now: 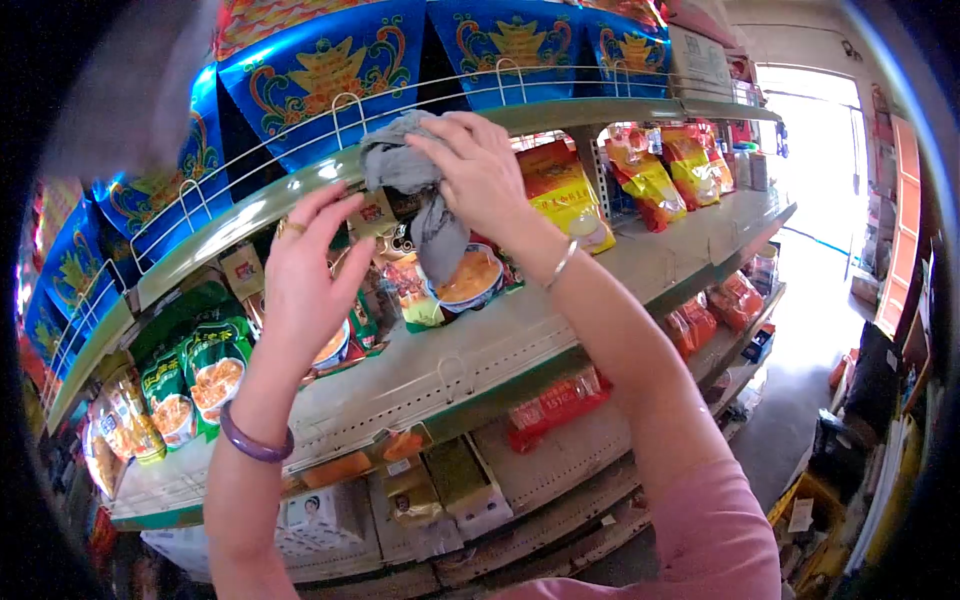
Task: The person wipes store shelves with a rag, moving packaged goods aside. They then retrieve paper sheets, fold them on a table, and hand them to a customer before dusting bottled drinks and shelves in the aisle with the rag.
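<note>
My right hand presses a grey cloth against the front edge of the upper shelf. Part of the cloth hangs down below my fingers, in front of a food packet with a bowl picture. To the left, my left hand is raised in front of the shelf edge, its fingers apart and nothing in it. A ring is on one of its fingers, and a purple bangle circles that wrist. A silver bracelet is on my right wrist.
Blue gift boxes stand on the upper shelf behind a wire rail. Green packets and yellow-red bags fill parts of the shelf below. Red packets lie lower down. At right, an aisle leads to a bright doorway.
</note>
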### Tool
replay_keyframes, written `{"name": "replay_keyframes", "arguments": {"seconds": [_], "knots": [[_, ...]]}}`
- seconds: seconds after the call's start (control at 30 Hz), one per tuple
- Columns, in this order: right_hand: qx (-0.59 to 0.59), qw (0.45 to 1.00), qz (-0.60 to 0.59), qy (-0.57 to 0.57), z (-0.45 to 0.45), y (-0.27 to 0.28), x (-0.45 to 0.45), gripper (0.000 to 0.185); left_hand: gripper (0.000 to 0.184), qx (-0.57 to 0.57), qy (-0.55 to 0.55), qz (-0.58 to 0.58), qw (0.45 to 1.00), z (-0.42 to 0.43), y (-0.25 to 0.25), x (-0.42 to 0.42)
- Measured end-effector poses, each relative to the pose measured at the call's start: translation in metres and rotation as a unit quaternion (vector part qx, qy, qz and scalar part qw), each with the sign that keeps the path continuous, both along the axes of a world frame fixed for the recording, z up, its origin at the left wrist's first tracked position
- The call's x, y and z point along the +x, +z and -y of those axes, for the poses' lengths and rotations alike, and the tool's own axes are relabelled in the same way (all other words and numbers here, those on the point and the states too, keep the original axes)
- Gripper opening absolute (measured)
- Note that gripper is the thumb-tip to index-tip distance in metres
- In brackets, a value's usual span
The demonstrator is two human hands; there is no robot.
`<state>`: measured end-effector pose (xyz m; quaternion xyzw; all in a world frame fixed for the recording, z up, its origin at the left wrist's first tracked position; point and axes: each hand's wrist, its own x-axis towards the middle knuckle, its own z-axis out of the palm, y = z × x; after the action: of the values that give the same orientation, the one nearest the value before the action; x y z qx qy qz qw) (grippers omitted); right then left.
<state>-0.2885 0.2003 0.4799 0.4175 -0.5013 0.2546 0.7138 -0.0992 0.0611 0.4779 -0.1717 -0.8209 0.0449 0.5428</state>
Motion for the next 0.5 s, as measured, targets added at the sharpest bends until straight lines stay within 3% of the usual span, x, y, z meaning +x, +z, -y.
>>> {"name": "replay_keyframes", "arguments": {"seconds": [0.13, 0.2, 0.27, 0.33, 0.37, 0.4, 0.47, 0.5], "knots": [[-0.061, 0.997, -0.02, -0.045, -0.052, 0.014, -0.052, 0.038, 0.032, -0.069, 0.05, -0.074, 0.994, 0.002, 0.024, -0.014], [-0.14, 0.983, 0.039, -0.114, -0.093, 0.017, -0.098, 0.033, 0.032, -0.08, 0.081, -0.09, 0.989, 0.007, 0.031, -0.02], [-0.131, 0.96, 0.211, -0.13, -0.148, 0.028, -0.132, 0.029, 0.033, -0.095, 0.119, -0.096, 0.984, 0.012, 0.037, -0.026], [-0.215, 0.897, 0.273, -0.275, -0.187, 0.026, -0.134, 0.024, 0.034, -0.111, 0.148, -0.095, 0.978, 0.011, 0.042, -0.033], [-0.223, 0.863, 0.369, -0.264, -0.208, 0.033, -0.159, 0.026, 0.034, -0.117, 0.158, -0.094, 0.976, 0.01, 0.044, -0.036], [-0.228, 0.865, 0.41, -0.178, -0.224, 0.037, -0.16, 0.032, 0.035, -0.122, 0.169, -0.093, 0.974, 0.008, 0.045, -0.04], [-0.327, 0.867, 0.363, -0.098, -0.242, 0.043, -0.176, 0.037, 0.036, -0.133, 0.174, -0.102, 0.97, 0.009, 0.05, -0.053], [-0.318, 0.886, 0.332, -0.06, -0.241, 0.043, -0.169, 0.038, 0.037, -0.137, 0.177, -0.107, 0.969, 0.008, 0.051, -0.057]]}}
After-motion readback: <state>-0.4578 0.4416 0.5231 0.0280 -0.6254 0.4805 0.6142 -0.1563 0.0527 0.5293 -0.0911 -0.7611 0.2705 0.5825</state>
